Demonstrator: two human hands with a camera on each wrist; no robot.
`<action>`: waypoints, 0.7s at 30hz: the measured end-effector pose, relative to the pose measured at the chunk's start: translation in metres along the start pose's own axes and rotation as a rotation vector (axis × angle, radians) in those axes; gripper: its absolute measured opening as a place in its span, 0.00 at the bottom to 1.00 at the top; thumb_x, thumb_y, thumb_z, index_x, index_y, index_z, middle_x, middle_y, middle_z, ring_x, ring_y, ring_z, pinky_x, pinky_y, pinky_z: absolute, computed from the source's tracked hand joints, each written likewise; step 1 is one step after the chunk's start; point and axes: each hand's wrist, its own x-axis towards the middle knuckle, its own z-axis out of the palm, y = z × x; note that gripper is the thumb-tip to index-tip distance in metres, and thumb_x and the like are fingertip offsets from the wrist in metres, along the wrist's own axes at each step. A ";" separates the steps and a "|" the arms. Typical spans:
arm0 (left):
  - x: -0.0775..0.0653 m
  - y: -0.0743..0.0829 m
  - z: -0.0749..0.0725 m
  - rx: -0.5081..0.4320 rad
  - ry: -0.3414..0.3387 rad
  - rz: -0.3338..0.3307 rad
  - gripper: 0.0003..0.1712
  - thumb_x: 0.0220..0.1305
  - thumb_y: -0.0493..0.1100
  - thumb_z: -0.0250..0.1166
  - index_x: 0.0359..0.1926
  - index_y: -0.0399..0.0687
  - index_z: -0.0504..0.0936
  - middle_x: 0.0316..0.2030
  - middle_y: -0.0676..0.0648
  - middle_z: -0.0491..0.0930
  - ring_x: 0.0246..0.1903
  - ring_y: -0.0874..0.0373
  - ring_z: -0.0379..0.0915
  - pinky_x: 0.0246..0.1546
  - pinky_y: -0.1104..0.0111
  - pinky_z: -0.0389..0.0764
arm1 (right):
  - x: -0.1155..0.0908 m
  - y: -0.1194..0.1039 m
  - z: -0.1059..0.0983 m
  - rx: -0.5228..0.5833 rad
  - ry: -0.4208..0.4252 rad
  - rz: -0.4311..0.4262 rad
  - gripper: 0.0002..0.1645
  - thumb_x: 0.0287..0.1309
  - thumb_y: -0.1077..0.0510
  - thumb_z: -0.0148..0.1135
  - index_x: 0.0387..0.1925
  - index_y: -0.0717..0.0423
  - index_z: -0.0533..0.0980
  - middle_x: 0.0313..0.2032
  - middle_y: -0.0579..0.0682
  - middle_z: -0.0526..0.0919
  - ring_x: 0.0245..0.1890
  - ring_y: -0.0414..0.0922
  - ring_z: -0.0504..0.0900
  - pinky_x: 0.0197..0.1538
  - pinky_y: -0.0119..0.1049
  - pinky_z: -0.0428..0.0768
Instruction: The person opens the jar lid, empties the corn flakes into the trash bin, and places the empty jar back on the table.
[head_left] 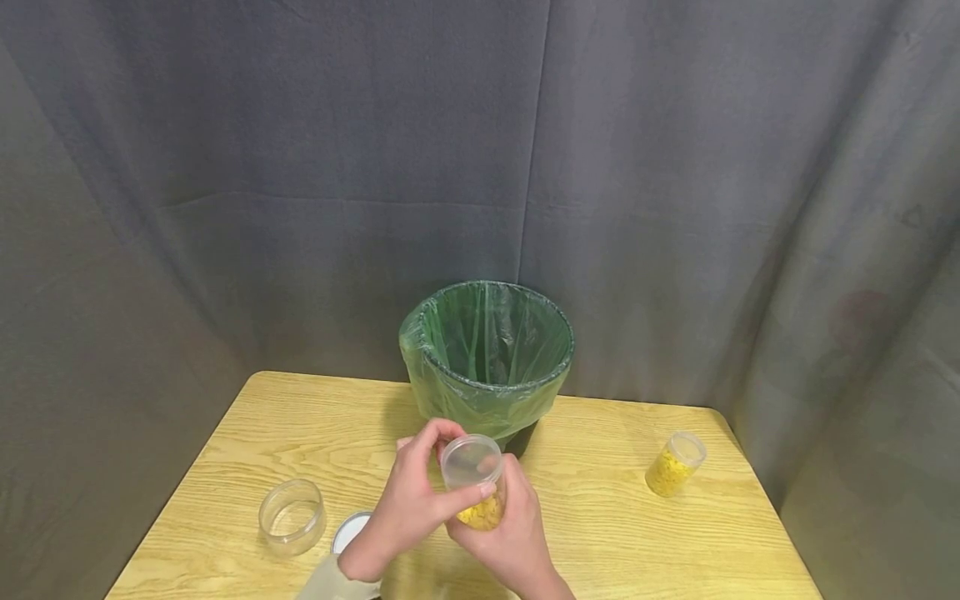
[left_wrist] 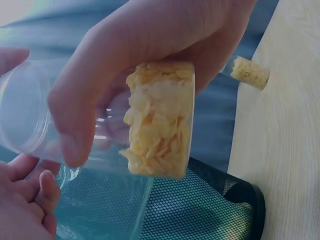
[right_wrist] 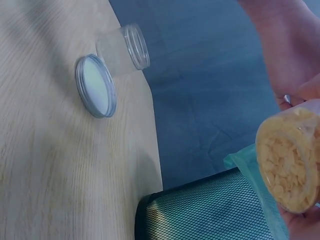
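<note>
A clear plastic jar [head_left: 480, 512], partly filled with yellow flakes, is held tilted in front of the bin. My right hand [head_left: 519, 533] grips the jar's body, its thumb across the wall in the left wrist view. At the jar's upper end is a translucent lid [head_left: 471, 461]. My left hand [head_left: 408, 500] pinches that end, thumb in front and fingers behind. The left wrist view shows the flakes [left_wrist: 162, 125] gathered at the jar's bottom. The bottom faces the camera in the right wrist view, where both hands are partly cut off.
Behind the hands stands a mesh bin [head_left: 517, 442] lined with a green bag [head_left: 480, 400]. A second jar [head_left: 675, 464] of yellow flakes stands at the right. On the left are a clear open jar [head_left: 292, 518] and a white-faced lid [right_wrist: 96, 86]. Grey curtains surround the wooden table [head_left: 600, 533].
</note>
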 end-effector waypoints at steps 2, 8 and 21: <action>0.000 0.000 0.002 0.017 0.017 -0.019 0.31 0.41 0.58 0.76 0.44 0.56 0.72 0.35 0.58 0.76 0.38 0.58 0.66 0.43 0.58 0.57 | 0.000 0.000 0.000 -0.011 0.000 -0.017 0.42 0.26 0.56 0.78 0.50 0.43 0.69 0.41 0.37 0.74 0.41 0.39 0.76 0.42 0.36 0.75; -0.002 0.001 0.008 0.031 0.040 -0.072 0.35 0.40 0.62 0.74 0.44 0.56 0.66 0.37 0.55 0.76 0.39 0.61 0.65 0.43 0.60 0.55 | 0.001 -0.003 -0.001 -0.022 -0.007 -0.036 0.43 0.25 0.56 0.77 0.51 0.41 0.68 0.42 0.35 0.73 0.41 0.40 0.76 0.43 0.34 0.74; -0.002 -0.003 0.002 -0.085 -0.032 0.058 0.35 0.47 0.53 0.73 0.56 0.54 0.70 0.46 0.58 0.74 0.41 0.59 0.68 0.45 0.56 0.53 | 0.002 -0.002 -0.005 -0.008 -0.020 -0.008 0.41 0.29 0.55 0.78 0.50 0.41 0.68 0.42 0.35 0.74 0.41 0.37 0.76 0.41 0.36 0.74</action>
